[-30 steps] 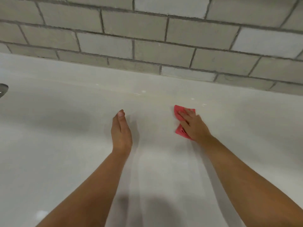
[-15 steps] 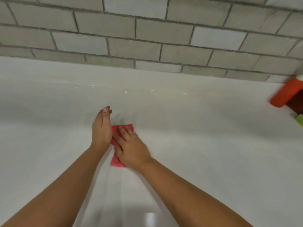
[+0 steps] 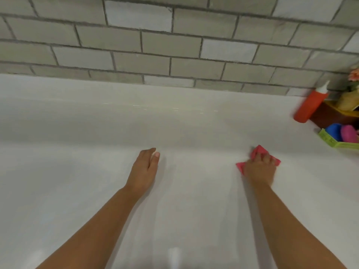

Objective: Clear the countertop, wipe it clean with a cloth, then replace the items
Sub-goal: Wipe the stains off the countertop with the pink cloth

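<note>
wiping step underway: right hand [image 3: 259,169] presses pink cloth [image 3: 257,152] flat w/ fingers spread, toward countertop [image 3: 97,133] right side. left hand [image 3: 144,169] rests open, empty, mid-counter. next prob: sweep toward red bottle [image 3: 308,105] at right edge.

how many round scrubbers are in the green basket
2: a blue scrubber on the left and a pink scrubber right of it, in the green basket. The frame edge may hide more.

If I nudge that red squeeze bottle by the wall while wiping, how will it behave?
The red squeeze bottle is tall and narrow with a pointed white tip, so it probably tips easily. It looks like plastic, likely light and unbreakable. Once down, its round body may roll on the smooth countertop.
</note>
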{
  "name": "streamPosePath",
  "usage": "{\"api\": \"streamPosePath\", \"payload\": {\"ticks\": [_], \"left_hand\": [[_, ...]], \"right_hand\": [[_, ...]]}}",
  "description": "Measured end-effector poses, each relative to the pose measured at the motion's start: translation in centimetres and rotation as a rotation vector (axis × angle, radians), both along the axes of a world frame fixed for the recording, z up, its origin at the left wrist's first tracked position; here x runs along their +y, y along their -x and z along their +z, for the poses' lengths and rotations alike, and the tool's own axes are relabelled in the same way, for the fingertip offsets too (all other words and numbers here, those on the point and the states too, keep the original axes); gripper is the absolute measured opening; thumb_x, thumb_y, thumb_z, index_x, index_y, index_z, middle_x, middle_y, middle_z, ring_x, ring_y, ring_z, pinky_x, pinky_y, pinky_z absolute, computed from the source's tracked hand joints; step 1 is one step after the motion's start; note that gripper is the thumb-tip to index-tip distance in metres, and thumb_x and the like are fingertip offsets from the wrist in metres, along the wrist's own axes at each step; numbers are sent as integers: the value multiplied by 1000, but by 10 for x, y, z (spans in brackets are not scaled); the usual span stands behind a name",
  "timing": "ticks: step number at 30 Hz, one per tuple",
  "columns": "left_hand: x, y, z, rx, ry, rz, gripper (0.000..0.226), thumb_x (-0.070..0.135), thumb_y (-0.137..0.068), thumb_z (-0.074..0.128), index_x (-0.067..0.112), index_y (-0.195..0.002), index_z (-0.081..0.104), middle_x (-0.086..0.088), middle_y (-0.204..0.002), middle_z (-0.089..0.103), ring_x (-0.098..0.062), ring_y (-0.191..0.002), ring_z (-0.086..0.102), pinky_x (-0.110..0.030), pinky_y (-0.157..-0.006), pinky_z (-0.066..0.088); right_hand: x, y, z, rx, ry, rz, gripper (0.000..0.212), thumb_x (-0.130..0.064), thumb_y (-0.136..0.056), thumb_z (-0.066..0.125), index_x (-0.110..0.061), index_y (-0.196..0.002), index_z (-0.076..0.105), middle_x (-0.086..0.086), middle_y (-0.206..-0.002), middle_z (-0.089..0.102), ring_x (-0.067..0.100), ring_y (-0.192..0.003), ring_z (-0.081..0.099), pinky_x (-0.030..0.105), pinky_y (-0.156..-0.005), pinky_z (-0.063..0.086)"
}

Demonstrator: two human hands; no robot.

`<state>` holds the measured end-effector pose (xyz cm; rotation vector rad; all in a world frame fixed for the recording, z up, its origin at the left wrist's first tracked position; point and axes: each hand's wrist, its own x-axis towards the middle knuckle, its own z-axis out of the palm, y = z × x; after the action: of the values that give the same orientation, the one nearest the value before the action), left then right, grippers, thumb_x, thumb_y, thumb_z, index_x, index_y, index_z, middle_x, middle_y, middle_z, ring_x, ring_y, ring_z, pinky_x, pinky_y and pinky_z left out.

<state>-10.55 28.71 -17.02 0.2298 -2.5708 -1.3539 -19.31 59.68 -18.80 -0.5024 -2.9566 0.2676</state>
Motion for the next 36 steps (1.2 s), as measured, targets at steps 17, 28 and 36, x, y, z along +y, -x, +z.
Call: {"api": "streamPosePath", "payload": {"ticks": [17,28,36], "left_hand": [[89,-39,8,-25,117,-107,39,29,-101,29,5,-120,55,-2,-121,51,-22,-121,44,-22,-93,25],[133,-65,6,21,53,-84,42,29,-101,30,7,-132,49,-9,-137,48,-22,-129,41,-32,-111,25],[165,-76,13,26,34,-73,43,31,-101,29,7,-133,47,-10,-137,47,-23,-129,40,-25,-102,26]], "right_hand": [[118,-38,12,10,121,331,46,-26,-99,30,-17,-144,34,5,-155,26,22,-143,21,32,-112,16],[-11,-127,1,-38,73,556,66,-38,-93,33,0,-146,22,23,-153,21,38,-143,13,44,-119,-5],[79,-184,8,-29,170,723,54,-38,-95,26,-23,-147,28,-1,-157,17,17,-146,12,22,-114,3]]}}
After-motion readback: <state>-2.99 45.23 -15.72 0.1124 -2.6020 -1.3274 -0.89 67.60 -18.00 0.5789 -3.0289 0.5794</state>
